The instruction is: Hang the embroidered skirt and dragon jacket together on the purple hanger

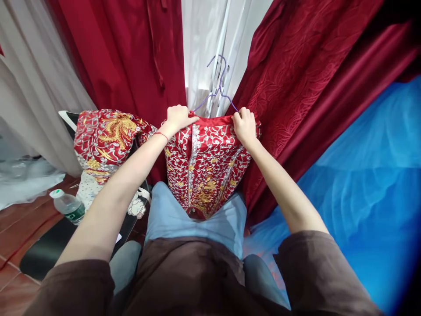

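A red skirt [213, 162], thickly embroidered in silver and gold, hangs in front of my knees, its plain red waistband at the top. My left hand [179, 118] grips the waistband's left part, thumb stretched along the edge. On the right part, my right hand [245, 126] is closed with its fingers curled over the band. Between the hands rises a purple wire hanger [219, 90], its hook pointing up and its lower ends hidden behind the band and my hands. The skirt's lower edge dips between my light blue trouser legs.
Left of me, another red and gold embroidered garment [110, 134] lies over a black chair [49, 250]. A water bottle [67, 205] rests on the chair. Dark red curtains [121, 52] hang ahead, and blue tulle [365, 175] spreads at the right.
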A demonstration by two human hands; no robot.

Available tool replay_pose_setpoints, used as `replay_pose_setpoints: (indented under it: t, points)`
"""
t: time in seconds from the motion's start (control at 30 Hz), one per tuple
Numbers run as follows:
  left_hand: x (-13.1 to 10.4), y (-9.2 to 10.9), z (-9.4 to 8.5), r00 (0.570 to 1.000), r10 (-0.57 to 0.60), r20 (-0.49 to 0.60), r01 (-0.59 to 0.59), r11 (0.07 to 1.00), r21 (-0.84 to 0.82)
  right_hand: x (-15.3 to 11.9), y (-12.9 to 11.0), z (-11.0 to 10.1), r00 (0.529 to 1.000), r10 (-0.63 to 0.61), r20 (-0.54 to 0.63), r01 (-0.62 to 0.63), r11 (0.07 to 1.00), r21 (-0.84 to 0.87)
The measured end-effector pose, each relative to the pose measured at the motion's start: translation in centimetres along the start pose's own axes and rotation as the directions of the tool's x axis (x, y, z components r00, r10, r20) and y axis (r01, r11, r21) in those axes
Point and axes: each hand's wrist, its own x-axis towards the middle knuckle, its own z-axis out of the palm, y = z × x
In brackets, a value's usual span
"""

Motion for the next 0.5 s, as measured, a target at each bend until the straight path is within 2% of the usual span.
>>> replay_pose_setpoints:
  t: [0.07,0.13,0.23,0.3,0.4,0.5]
  points:
    - [-0.1,0.2,0.1,0.998,-0.053,-0.017,0.054,0.998,0.036,-0.3,-0.4,0.5,0.999,0.044,-0.032,-0.043,0.999,0.017]
    - [-0.6,0.1,0.1,0.996,-0.079,-0.029,0.080,0.995,0.060,-0.2,-0.4,1.0,0.986,0.118,-0.116,-0.111,0.992,0.067]
    - [-1.2,-0.2,-0.1,1.000,-0.020,0.006,0.020,0.999,0.045,0.5,0.2,1.5,0.929,0.242,-0.279,-0.189,0.960,0.205]
    - [-1.4,-0.4,-0.2,0.999,0.035,0.023,-0.035,0.999,0.006,0.9,0.6,1.9,0.893,0.291,-0.342,-0.191,0.935,0.298]
    - [-1.4,-0.7,-0.3,0.997,0.078,0.007,-0.078,0.994,-0.081,1.2,0.8,2.5,0.885,0.324,-0.333,-0.186,0.903,0.387]
    - [-1.2,-0.9,-0.4,0.987,0.163,0.002,-0.158,0.958,-0.239,1.3,0.4,2.7,0.874,0.376,-0.308,-0.224,0.873,0.433]
